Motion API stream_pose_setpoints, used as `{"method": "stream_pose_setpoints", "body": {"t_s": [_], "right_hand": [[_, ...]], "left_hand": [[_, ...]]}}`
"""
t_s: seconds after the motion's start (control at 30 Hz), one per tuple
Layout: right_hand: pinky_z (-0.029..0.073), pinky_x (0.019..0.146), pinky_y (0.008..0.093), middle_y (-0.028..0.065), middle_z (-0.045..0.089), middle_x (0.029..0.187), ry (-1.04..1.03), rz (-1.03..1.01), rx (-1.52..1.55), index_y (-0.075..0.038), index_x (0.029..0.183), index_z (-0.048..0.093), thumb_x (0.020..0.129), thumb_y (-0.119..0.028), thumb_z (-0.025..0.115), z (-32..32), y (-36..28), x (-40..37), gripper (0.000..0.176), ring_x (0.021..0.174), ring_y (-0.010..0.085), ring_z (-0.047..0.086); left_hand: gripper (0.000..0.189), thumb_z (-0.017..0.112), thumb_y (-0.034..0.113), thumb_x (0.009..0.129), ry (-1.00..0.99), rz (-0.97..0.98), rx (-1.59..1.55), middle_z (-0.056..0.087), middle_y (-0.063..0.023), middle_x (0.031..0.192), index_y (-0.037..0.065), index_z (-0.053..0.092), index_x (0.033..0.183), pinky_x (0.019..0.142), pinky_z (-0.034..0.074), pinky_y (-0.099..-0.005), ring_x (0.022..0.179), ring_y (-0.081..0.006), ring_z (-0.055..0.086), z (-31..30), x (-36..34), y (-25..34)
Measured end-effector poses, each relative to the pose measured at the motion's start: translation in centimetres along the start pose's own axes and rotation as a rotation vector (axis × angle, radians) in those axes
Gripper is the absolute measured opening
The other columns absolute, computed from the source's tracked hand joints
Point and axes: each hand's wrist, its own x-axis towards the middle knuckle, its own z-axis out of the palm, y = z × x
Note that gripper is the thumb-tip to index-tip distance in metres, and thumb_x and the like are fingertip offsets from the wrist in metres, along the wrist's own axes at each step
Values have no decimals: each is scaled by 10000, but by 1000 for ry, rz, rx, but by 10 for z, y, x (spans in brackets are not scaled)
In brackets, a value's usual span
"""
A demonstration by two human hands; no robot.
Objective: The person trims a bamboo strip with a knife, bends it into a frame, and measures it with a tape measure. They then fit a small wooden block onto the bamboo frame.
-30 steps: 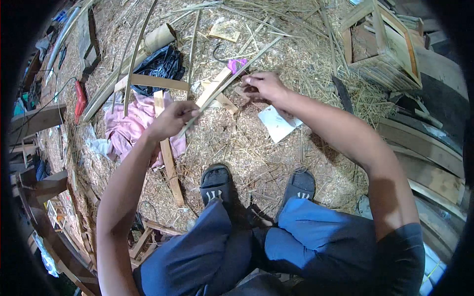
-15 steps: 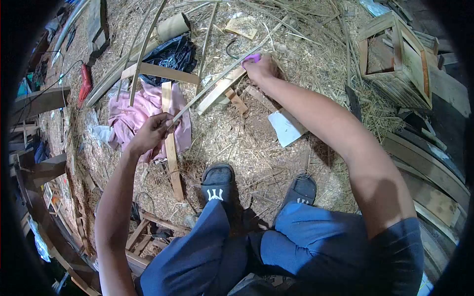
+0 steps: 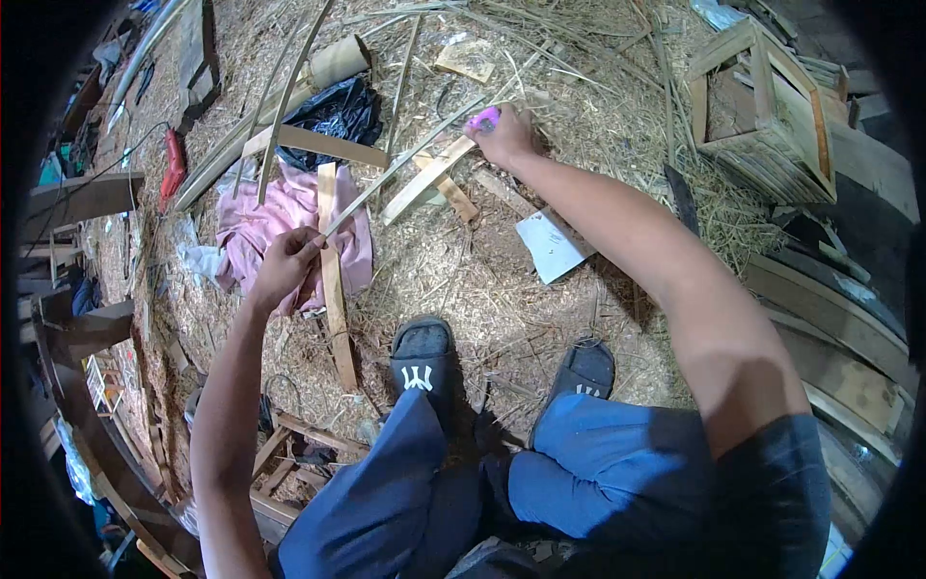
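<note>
Between finger and thumb my left hand (image 3: 288, 263) pinches the near end of a thin pale strip (image 3: 396, 170), above a pink cloth (image 3: 265, 217). The strip slants up and to the right, toward my right hand. My right hand (image 3: 508, 135) is closed around a purple object (image 3: 485, 120), at the upper end of a short pale board (image 3: 428, 179). A smaller wood piece (image 3: 453, 195) crosses this board. A narrow upright slat (image 3: 334, 299) lies partly on the cloth, and another slat (image 3: 318, 144) lies across above it.
A black plastic bag (image 3: 340, 113) lies beyond the cloth. At the left is a red tool (image 3: 173, 166) with a cord. A white block (image 3: 551, 247) lies below my right forearm. A wooden frame box (image 3: 772, 145) stands at the upper right. Planks (image 3: 834, 309) line the right side.
The thin strip's far end has dropped down and left, and its upper part now looks shorter. My left hand has shifted slightly left and down. My right hand stays closed on the purple object.
</note>
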Motion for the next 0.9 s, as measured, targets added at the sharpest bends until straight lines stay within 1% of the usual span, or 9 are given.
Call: {"method": "stream_pose_setpoints", "body": {"t_s": [0.2, 0.4, 0.47, 0.6, 0.67, 0.73, 0.8, 0.83, 0.9], "right_hand": [[538, 935, 483, 155, 471, 1303, -199, -108, -182, -111, 1228, 581, 774, -368, 869, -32, -15, -14, 597, 1124, 363, 629], [539, 962, 435, 196, 497, 1322, -15, -394, -64, -16, 1291, 514, 859, -276, 828, -85, 35, -25, 594, 1128, 271, 607], [529, 978, 381, 195, 526, 1278, -217, -279, 306, -19, 1407, 418, 839, -251, 847, -107, 64, -17, 749, 1145, 286, 600], [539, 933, 395, 187, 566, 1249, -353, -102, 457, -70, 1486, 323, 886, -161, 799, -187, 77, -51, 772, 1079, 274, 632], [546, 893, 429, 174, 589, 1228, -609, 120, 844, -169, 1581, 174, 908, -48, 747, -218, 89, -64, 892, 1041, 248, 647], [554, 859, 449, 160, 593, 1202, -603, 132, 849, -266, 1626, 71, 903, 13, 727, -243, 97, -76, 1016, 993, 228, 642], [559, 827, 423, 125, 605, 1151, -718, 132, 920, -284, 1641, 16, 889, 14, 744, -262, 105, -86, 1087, 946, 234, 645], [564, 808, 395, 108, 611, 1111, -615, 140, 986, -224, 1625, 209, 942, -78, 719, -265, 107, -95, 865, 940, 217, 652], [569, 778, 375, 92, 620, 1067, -664, 202, 1079, -177, 1546, 344, 968, -143, 699, -276, 120, -90, 678, 912, 192, 656]], "left_hand": [[212, 582, 191, 1062, 44, -103, -89, 520, 7, 626, 13, 633, 959, 404, 318, -296, 462, -81, 439, 7, -17, 1], [243, 619, 224, 1046, 39, -77, 39, 566, 20, 676, 5, 675, 955, 459, 337, -279, 526, -59, 440, 16, -20, 24], [251, 629, 230, 1040, 42, -27, 98, 582, 25, 694, 7, 693, 943, 484, 346, -270, 557, -51, 445, 19, -17, 25], [243, 631, 230, 1034, 4, 58, 180, 590, 15, 699, 16, 704, 947, 495, 376, -276, 564, -61, 483, 17, 7, 11], [253, 633, 231, 1031, -35, -18, 187, 614, 3, 715, 9, 700, 931, 530, 401, -274, 585, -65, 507, 22, 12, 25], [269, 635, 231, 1030, -45, 244, 256, 632, -7, 723, -4, 691, 913, 569, 423, -277, 606, -75, 525, 22, 30, 15], [281, 630, 223, 1030, -73, 242, 204, 639, -9, 735, -13, 682, 887, 588, 435, -287, 620, -86, 538, 29, 38, 22], [286, 630, 226, 1030, -66, 204, 199, 642, -9, 747, -12, 680, 879, 589, 435, -289, 625, -89, 539, 32, 40, 29], [310, 638, 244, 1027, -82, 174, 232, 643, -9, 764, -8, 670, 849, 585, 430, -292, 630, -88, 535, 36, 47, 35]]}}
